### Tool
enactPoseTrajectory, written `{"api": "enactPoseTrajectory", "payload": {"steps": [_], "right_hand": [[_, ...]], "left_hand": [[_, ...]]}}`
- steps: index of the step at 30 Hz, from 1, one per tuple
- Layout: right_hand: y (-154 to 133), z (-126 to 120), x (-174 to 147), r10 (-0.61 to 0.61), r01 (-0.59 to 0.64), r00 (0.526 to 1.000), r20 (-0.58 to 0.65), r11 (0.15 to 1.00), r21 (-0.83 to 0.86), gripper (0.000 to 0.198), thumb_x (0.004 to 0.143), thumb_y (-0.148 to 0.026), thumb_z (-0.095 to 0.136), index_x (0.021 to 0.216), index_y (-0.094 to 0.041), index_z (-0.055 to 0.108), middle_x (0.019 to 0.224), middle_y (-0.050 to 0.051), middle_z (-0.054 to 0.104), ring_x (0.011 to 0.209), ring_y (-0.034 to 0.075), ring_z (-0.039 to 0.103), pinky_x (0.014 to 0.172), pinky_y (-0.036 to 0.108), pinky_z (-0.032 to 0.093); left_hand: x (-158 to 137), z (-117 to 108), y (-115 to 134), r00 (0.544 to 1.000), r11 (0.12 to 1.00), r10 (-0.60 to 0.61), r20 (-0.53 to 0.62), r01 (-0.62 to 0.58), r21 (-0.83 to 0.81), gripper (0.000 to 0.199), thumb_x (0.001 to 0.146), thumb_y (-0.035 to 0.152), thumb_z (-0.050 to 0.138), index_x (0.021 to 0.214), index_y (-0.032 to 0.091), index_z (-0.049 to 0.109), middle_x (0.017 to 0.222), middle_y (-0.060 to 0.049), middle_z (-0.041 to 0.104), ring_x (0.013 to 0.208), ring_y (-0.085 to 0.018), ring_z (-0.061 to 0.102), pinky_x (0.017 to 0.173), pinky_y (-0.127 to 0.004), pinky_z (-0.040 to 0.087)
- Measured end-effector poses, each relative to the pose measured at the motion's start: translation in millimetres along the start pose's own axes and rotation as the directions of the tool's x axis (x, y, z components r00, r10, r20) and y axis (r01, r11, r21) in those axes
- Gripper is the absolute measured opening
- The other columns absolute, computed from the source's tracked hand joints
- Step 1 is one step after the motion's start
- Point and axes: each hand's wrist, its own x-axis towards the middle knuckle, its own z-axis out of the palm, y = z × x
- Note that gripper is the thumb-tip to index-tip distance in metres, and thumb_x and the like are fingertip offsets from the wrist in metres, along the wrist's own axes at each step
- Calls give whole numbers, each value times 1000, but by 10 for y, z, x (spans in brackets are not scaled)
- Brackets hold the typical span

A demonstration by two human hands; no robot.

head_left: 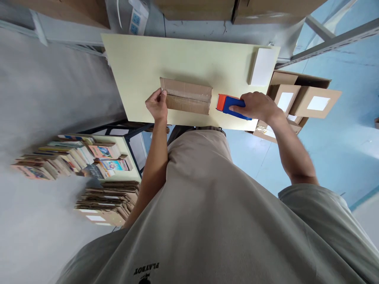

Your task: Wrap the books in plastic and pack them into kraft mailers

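My left hand [158, 103] grips the left end of a small cardboard box [187, 94], thumb on top. The box lies on the pale yellow table [139, 59], and a seam runs lengthwise along its upper side between the flaps. To the right, my right hand [257, 105] is closed round a blue and orange tape dispenser [233, 106]. Its orange end points toward the box, with a small gap between them. The fingers of my right hand partly cover the dispenser's back end.
A white box [262, 67] sits at the table's right end. Beside the table, an open carton [296, 79] holds smaller cardboard boxes. At left are stacked books [65, 156] and flattened cardboard [106, 201]. A power strip [138, 19] and large cartons [198, 10] lie beyond the far edge.
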Motion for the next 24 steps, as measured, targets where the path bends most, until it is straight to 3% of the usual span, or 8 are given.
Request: {"api": "enactPoseTrajectory", "payload": {"steps": [6, 11, 16, 21, 24], "right_hand": [[-223, 119, 47, 71, -72, 997, -16, 993, -90, 70, 117, -73, 55, 134, -11, 81, 110, 23, 80, 107, 40, 75, 95, 48, 54], [-373, 185, 76, 132, -135, 991, -26, 983, -123, 65, 117, -65, 56, 139, -9, 79, 118, 26, 81, 111, 41, 75, 95, 47, 52], [-470, 325, 128, 136, -141, 988, -79, 988, -60, 63, 118, -68, 60, 137, -11, 81, 117, 26, 82, 113, 42, 77, 94, 47, 55], [-759, 445, 111, 140, -143, 976, -165, 990, -8, 49, 119, -56, 65, 128, -12, 84, 110, 26, 83, 110, 45, 80, 89, 50, 56], [-926, 479, 148, 141, -132, 977, -158, 989, 66, 48, 120, -56, 62, 120, -15, 86, 105, 25, 83, 109, 47, 79, 88, 54, 55]], "left_hand": [[-1, -27, 34, 999, 1000, 25, 39, -24, -5, 51, 95, 64, 94, 78, 26, 63, 82, -2, 65, 103, -27, 74, 87, -35, 67], [-20, 5, 86, 999, 998, 30, -13, -29, 62, 49, 97, 60, 91, 77, 26, 64, 77, 0, 59, 96, -25, 73, 85, -35, 67], [-13, 15, 31, 999, 997, 33, -31, -31, 66, 46, 98, 62, 91, 79, 26, 69, 80, 0, 67, 98, -25, 76, 94, -38, 70], [-13, 8, 41, 999, 999, 29, -23, -29, 21, 38, 96, 61, 90, 89, 26, 79, 87, -1, 77, 103, -25, 80, 102, -38, 70], [-17, 19, 89, 1000, 999, 24, -12, -24, 31, 39, 97, 63, 87, 92, 25, 81, 93, -2, 81, 109, -26, 81, 102, -36, 69]]}}
